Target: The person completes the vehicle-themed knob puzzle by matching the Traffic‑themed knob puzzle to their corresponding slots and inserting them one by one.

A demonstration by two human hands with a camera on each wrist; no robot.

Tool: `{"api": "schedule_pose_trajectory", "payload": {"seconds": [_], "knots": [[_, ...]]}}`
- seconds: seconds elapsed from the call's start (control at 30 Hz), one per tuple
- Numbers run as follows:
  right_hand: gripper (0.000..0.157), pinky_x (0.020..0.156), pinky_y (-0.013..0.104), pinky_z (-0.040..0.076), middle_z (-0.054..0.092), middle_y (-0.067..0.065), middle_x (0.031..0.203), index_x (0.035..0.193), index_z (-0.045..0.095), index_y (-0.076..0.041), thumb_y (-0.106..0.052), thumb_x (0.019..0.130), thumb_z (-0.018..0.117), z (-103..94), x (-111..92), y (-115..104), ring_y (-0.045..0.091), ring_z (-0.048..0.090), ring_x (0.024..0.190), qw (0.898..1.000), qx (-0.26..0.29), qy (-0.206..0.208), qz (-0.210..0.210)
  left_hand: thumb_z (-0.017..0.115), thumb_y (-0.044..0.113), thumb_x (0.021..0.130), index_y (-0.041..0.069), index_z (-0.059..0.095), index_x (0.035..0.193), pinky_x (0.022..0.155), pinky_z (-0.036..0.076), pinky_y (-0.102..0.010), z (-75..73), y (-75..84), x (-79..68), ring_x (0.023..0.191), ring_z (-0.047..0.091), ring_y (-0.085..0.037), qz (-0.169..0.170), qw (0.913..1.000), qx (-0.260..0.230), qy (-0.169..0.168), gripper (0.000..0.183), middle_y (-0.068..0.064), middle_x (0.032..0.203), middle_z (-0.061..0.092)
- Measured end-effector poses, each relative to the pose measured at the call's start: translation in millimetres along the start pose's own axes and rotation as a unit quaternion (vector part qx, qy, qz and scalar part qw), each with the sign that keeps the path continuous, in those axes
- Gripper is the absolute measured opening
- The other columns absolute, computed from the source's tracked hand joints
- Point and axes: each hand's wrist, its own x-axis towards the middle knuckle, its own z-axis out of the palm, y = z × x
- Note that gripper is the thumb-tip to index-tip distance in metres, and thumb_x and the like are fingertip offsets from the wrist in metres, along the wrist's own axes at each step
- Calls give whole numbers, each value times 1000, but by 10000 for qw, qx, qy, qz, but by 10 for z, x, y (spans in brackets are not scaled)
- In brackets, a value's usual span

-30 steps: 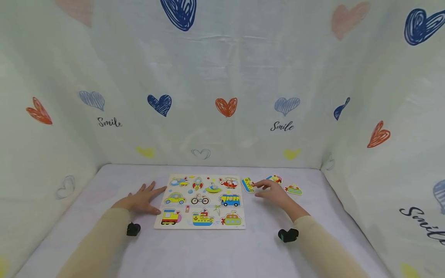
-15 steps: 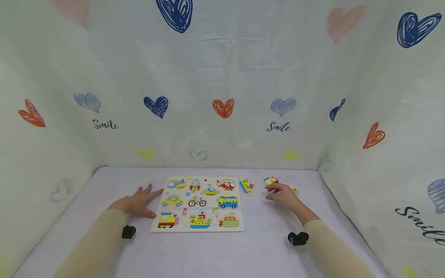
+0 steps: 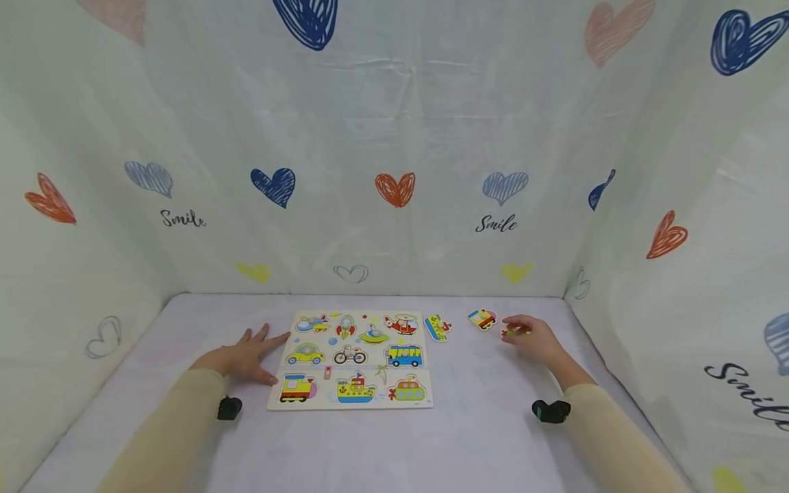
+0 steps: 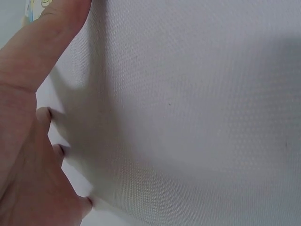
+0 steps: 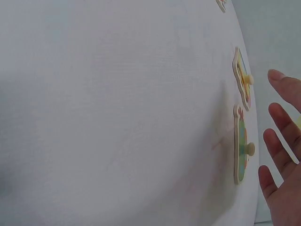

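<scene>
A white vehicle puzzle board (image 3: 274, 401) lies on the table. My left hand (image 3: 246, 357) is spread flat at its left edge, with index fingertip and thumb touching the side. Out on the right, my right hand (image 3: 537, 339) hovers over a green submarine puzzle piece (image 5: 240, 157), largely covering it in the head view. From the right wrist, the fingers are apart, slightly bent, and a gap separates them from the piece's wooden knob (image 5: 250, 149). A train puzzle piece (image 3: 482, 319) sits just left of that hand. Beside the board's top right corner lies a tilted ship puzzle piece (image 3: 437, 329).
The board carries several vehicle pictures, among them a bus (image 3: 405, 356), a bicycle (image 3: 350, 355) and a car (image 3: 305, 354). A white tablecloth (image 3: 370, 452) covers the table. Curtains printed with hearts (image 3: 396, 190) hang at the back and both sides.
My right hand has moved rightward from the ship piece, past the train piece, to the submarine piece. The pieces stay where they lay, and my left hand keeps its place at the board.
</scene>
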Motion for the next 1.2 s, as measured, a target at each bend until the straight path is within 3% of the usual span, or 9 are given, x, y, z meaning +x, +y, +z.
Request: {"api": "schedule_pose_trajectory", "payload": {"seconds": [0.3, 0.4, 0.5, 0.6, 0.73, 1.2], "knots": [[39, 83, 38, 50, 58, 15, 123, 127, 62, -5, -12, 90, 71, 34, 259, -49, 34, 48, 113, 9996, -102, -265, -96, 84, 43, 71, 13, 32, 152, 93, 11, -84, 36, -6, 22, 135, -2, -63, -8, 10000, -34, 39, 101, -35, 155, 4], [36, 89, 45, 49, 56, 18, 127, 125, 64, -5, -12, 90, 69, 41, 326, -71, 37, 44, 117, 9992, -144, -370, -100, 84, 42, 71, 13, 31, 152, 92, 9, -85, 47, -3, 27, 136, -2, -63, -26, 9999, -81, 57, 101, -35, 155, 4], [33, 98, 53, 36, 54, 19, 130, 122, 67, -7, -14, 90, 70, 40, 378, -72, 39, 43, 119, 9986, -419, -323, -44, 85, 41, 71, 13, 31, 152, 91, 8, -85, 51, 11, 16, 136, -2, -62, 23, 9999, -153, 45, 101, -34, 155, 4], [30, 97, 62, 23, 53, 20, 132, 119, 70, -9, -18, 90, 71, 36, 427, -52, 41, 42, 121, 9967, -784, -221, -7, 84, 41, 71, 13, 31, 152, 91, 7, -86, 42, 31, -5, 136, -2, -62, 69, 9998, -178, 68, 102, -34, 155, 5], [27, 97, 67, 16, 52, 21, 135, 117, 71, -10, -20, 92, 70, 45, 497, -33, 43, 40, 125, 9951, -979, -162, -39, 84, 42, 71, 13, 31, 152, 91, 5, -86, 20, 25, -14, 136, -1, -62, 83, 9998, -90, 140, 102, -34, 155, 5], [24, 90, 62, 23, 58, 16, 125, 111, 75, -16, -24, 89, 73, 168, 698, 44, 40, 46, 120, 9888, -1448, -172, -318, 84, 45, 70, 13, 30, 153, 90, 5, -86, 23, -43, -9, 136, -3, -63, 66, 9999, -104, 110, 104, -35, 155, 4]]}}
